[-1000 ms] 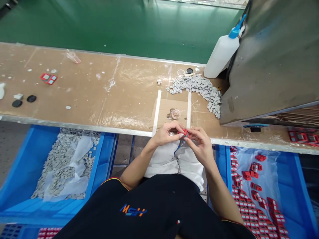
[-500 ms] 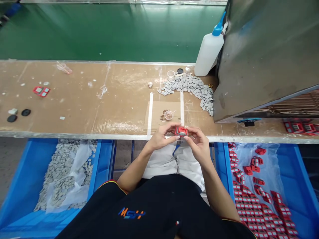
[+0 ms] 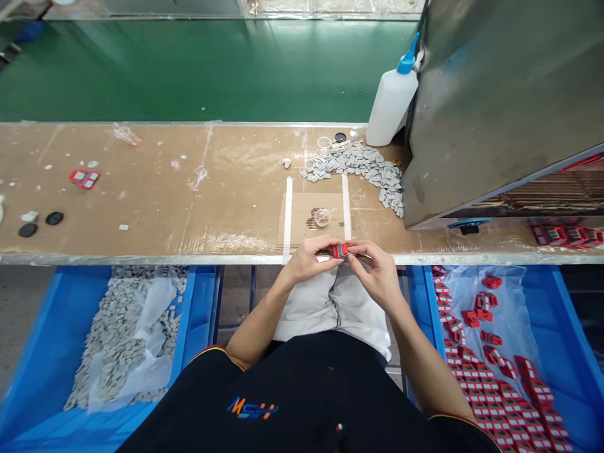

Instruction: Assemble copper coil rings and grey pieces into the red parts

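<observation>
A small red plastic part with a grey piece in it (image 3: 340,251) is held between my two hands over the table's front edge. My left hand (image 3: 309,259) grips its left side, fingers closed round it. On the other side my right hand (image 3: 375,269) has its thumb and fingers pressed on the right end. Just beyond the hands, a small clear cup (image 3: 322,218) with a thin stick in it stands on a taped cardboard piece (image 3: 302,233). Behind that lies a heap of small grey pieces (image 3: 363,165).
A white squeeze bottle (image 3: 391,107) stands beside a large metal housing (image 3: 500,107). Blue bins hold grey pieces (image 3: 111,333) at left and red parts (image 3: 491,396) at right. More red parts (image 3: 564,236) lie under the housing. Black discs (image 3: 54,218) and a red part (image 3: 83,178) lie left.
The red part has been turned in my fingers, and my right fingers now cover more of it. The view has shifted slightly.
</observation>
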Tool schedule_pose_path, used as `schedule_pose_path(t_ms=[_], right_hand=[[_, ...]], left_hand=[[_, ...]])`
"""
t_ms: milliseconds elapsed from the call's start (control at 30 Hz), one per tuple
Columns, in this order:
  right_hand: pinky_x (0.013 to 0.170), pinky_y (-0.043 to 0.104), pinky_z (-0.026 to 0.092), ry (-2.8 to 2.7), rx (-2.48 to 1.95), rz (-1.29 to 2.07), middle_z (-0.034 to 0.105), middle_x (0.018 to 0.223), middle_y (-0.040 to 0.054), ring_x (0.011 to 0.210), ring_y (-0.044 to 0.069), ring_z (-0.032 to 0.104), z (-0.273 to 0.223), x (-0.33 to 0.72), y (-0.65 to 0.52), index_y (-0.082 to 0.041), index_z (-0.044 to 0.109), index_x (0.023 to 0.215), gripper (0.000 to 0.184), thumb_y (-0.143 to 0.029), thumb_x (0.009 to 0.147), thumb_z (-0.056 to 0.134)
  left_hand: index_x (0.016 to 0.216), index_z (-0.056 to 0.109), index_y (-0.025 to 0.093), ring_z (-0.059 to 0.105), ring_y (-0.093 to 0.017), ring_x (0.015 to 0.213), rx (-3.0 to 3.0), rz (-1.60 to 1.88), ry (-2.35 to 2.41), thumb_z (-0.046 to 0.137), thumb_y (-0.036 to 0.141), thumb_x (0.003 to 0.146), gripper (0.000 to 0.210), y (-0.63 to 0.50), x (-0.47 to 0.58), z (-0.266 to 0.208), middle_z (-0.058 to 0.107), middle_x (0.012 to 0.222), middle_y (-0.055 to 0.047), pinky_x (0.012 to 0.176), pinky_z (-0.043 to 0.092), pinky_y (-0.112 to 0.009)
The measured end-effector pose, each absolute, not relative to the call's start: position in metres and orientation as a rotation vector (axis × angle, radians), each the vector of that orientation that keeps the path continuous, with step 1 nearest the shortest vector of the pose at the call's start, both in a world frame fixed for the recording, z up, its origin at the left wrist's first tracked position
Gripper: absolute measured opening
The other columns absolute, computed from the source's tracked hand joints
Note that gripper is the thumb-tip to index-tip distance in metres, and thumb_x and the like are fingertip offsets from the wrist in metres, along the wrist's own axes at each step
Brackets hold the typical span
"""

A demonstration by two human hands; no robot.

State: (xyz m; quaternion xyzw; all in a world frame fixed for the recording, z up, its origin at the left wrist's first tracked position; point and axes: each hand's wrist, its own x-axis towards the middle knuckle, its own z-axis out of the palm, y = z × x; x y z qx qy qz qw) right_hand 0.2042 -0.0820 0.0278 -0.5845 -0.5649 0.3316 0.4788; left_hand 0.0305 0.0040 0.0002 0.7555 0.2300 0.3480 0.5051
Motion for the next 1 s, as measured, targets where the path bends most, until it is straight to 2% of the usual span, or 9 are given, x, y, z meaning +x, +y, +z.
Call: schedule_pose_path(t_ms=[233,467,567,667,733,867,933,1000], right_hand=[[0.074,0.033,0.06,-1.427,-1.44,0.765,0.069,0.089,0.0062,0.09,0.021,0.07,0.019,0.201,-0.08,-0.022,0.062,0.078,0.014,-0.029,0.09,0.063],[0.082,0.035,0.056,-1.533,-1.38,0.804,0.072,0.097,0.0071,0.091,0.02,0.069,0.026,0.211,-0.085,-0.022,0.063,0.089,0.01,-0.03,0.095,0.062],[0.085,0.036,0.055,-1.577,-1.36,0.71,0.071,0.097,0.0074,0.094,0.021,0.068,0.03,0.21,-0.092,-0.022,0.06,0.087,0.011,-0.027,0.096,0.058],[0.084,0.034,0.055,-1.506,-1.344,0.685,0.072,0.097,0.007,0.094,0.02,0.069,0.032,0.214,-0.105,-0.023,0.057,0.085,0.013,-0.024,0.098,0.056],[0.085,0.035,0.055,-1.428,-1.382,0.644,0.073,0.099,0.0076,0.097,0.02,0.07,0.033,0.23,-0.121,-0.023,0.058,0.085,0.013,-0.024,0.098,0.056],[0.082,0.038,0.057,-1.201,-1.659,0.303,0.074,0.1,0.0095,0.094,0.022,0.07,0.032,0.309,-0.156,-0.023,0.062,0.085,0.015,-0.029,0.097,0.056],[0.076,0.038,0.057,-1.039,-1.881,0.023,0.073,0.093,0.0091,0.085,0.023,0.069,0.028,0.365,-0.165,-0.022,0.062,0.08,0.018,-0.031,0.094,0.054],[0.077,0.042,0.056,-0.901,-2.07,-0.175,0.07,0.083,0.0086,0.08,0.025,0.066,0.025,0.417,-0.162,-0.022,0.06,0.075,0.018,-0.029,0.089,0.053]], left_hand=[[0.112,0.073,0.012,0.071,-0.018,0.085,1.967,0.835,0.552,0.07,0.026,0.088,0.028,0.006,0.027,-0.002,0.077,0.096,-0.011,0.081,0.056,-0.028],[0.117,0.074,0.013,0.072,-0.02,0.083,1.97,0.737,0.537,0.069,0.03,0.089,0.033,0.003,0.026,0.007,0.077,0.094,-0.011,0.08,0.058,-0.029],[0.117,0.075,0.017,0.075,-0.024,0.094,1.907,0.626,0.587,0.071,0.033,0.087,0.034,0.003,0.025,0.009,0.079,0.105,-0.013,0.089,0.06,-0.033],[0.124,0.073,0.02,0.076,-0.03,0.103,1.743,0.553,0.59,0.084,0.048,0.075,0.058,0.007,0.024,0.007,0.078,0.114,-0.015,0.095,0.06,-0.04],[0.128,0.07,0.018,0.077,-0.032,0.1,1.596,0.552,0.559,0.081,0.059,0.075,0.068,0.009,0.023,0.007,0.077,0.116,-0.018,0.093,0.061,-0.042],[0.119,0.075,0.016,0.078,-0.031,0.09,1.471,0.575,0.596,0.077,0.064,0.076,0.065,0.01,0.022,0.008,0.079,0.106,-0.018,0.088,0.063,-0.043],[0.116,0.077,0.017,0.078,-0.03,0.089,1.466,0.555,0.629,0.079,0.06,0.076,0.058,0.01,0.021,0.006,0.08,0.104,-0.016,0.087,0.063,-0.042],[0.113,0.078,0.018,0.077,-0.03,0.088,1.458,0.555,0.678,0.079,0.059,0.076,0.055,0.009,0.021,0.005,0.08,0.103,-0.015,0.087,0.063,-0.042]])
